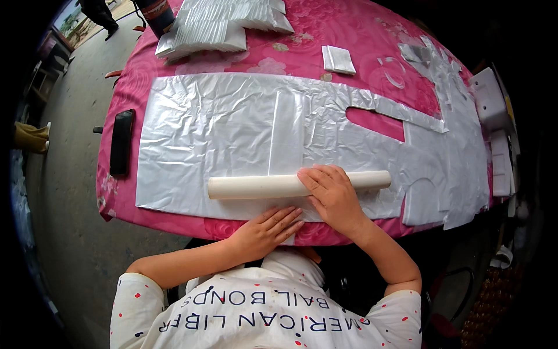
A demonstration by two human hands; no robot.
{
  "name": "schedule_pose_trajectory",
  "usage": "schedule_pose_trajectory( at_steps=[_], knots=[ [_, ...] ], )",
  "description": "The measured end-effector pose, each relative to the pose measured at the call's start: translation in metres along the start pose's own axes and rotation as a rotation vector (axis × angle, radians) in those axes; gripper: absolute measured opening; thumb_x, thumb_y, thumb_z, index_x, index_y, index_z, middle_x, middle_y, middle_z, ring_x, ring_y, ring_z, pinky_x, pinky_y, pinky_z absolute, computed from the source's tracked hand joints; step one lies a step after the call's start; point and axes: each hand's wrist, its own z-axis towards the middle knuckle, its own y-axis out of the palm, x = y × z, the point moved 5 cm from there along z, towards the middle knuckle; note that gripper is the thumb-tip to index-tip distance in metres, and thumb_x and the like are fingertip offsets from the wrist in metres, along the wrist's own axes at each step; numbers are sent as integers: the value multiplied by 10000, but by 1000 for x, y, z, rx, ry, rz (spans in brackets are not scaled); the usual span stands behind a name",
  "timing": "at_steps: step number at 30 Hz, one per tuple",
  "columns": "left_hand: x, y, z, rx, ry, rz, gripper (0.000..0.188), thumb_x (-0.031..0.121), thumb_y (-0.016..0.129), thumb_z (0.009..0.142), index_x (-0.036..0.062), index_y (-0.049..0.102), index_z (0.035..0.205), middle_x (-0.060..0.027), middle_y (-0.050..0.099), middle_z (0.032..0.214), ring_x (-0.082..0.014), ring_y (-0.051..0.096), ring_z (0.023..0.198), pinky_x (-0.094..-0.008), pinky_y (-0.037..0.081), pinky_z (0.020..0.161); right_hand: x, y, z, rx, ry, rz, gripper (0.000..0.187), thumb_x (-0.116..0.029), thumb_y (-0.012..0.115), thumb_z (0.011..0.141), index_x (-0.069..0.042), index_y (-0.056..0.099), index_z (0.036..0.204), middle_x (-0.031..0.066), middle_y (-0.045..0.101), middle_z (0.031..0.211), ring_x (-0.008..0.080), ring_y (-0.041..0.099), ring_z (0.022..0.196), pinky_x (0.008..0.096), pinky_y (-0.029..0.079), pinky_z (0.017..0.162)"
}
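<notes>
With the right grip (333, 195) curled over the white tube (250, 187) and empty left grip (264, 234) flat, press the sheet (203, 128) beneath evenly.

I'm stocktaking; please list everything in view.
Plastic sheeting: uncountable layers, silvery, centre
Rod: one, cream, atop sheeting
Pleated plastic: uncountable, whitish, far left
Plastic scraps: several, silvery, right
Folded packets: apparently two, white, far middle
Container: one, dark, far left
Phone: one, black, left
Tablecloth: one, pink, beneath sheeting
Boxes: at least two, white, right
Bystanders: at least two, dark and tan clothing, left
Shirt: one, white, bottom
Left hand: one, bare, on sheeting
Right hand: one, bare, on rod
</notes>
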Motion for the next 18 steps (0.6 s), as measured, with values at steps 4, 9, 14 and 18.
schedule_pose_trajectory(
  at_steps=[4, 9, 14, 18],
  knots=[
    [1, 3, -4, -10, 20, 2, 494, 210, 419, 865, 64, 398, 1336, -120, 337, 1426, -234, 325, 1320, -399, 257, 1076, 33, 5, 41, 120, 12, -87, 523, -46, 661, 699, -75, 531, 1205, 55, 553, 1162, 243, 495, 1081, 400, 356, 967],
    [-3, -5, -11, -30, 163, -184, 502, 195, 425, 863, 51, 378, 1342, -116, 330, 1429, -241, 307, 1330, -388, 268, 1081, 72, 0, 81, 272, 39, -138, 526, -38, 649, 716, -87, 525, 1225, 64, 546, 1190, 258, 478, 1122, 377, 350, 1000],
    [-14, -17, -21, 31, 179, -329, 468, 145, 459, 838, 6, 429, 1284, -138, 363, 1395, -255, 366, 1289, -363, 321, 1061, 34, 7, 51, 94, -93, 141, 484, 42, 577, 697, -50, 554, 1172, 110, 546, 1187, 295, 488, 1119, 381, 405, 963],
    [-21, -21, -22, 85, 154, -412, 423, 120, 494, 812, -7, 496, 1216, -138, 420, 1348, -263, 422, 1243, -352, 374, 1023, 2, 24, 10, -104, -151, 337, 493, 66, 547, 657, -21, 559, 1142, 118, 551, 1175, 300, 493, 1119, 383, 418, 948]
  ],
)
